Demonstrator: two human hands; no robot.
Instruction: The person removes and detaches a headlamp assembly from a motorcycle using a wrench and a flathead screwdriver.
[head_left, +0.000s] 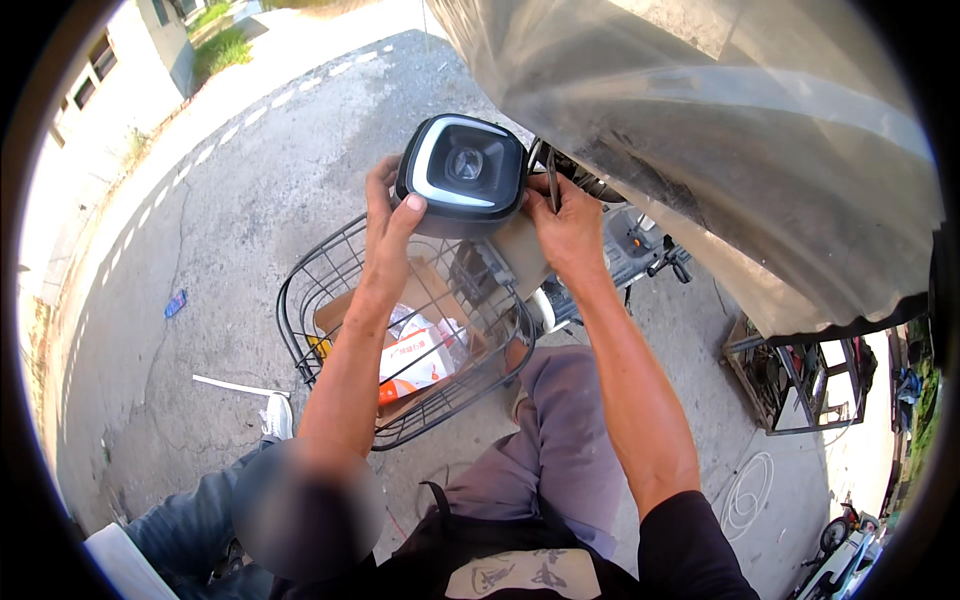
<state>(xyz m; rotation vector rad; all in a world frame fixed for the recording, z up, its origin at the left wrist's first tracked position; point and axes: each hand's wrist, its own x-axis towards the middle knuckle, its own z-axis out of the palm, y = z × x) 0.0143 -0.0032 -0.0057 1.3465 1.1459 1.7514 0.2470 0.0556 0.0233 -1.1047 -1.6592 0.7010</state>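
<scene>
Holding a black, rounded-square plastic headlamp (465,165) by the far end of a black wire basket (283,312)

Our left hand (385,222) has fingers and thumb clamped on the lamp's left side. The lamp lies just left of our right hand (572,228), whose fingers pinch a slim dark bar (553,180), its long axis running up the view; whether they touch, we cannot tell. Clear lens, smooth white C-shaped strip.

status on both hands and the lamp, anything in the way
Left hand gripping lamp. Right hand beside it, pinching slim tool. Lamp face toward camera. Sheet hanging close on right, not covering lamp.
</scene>
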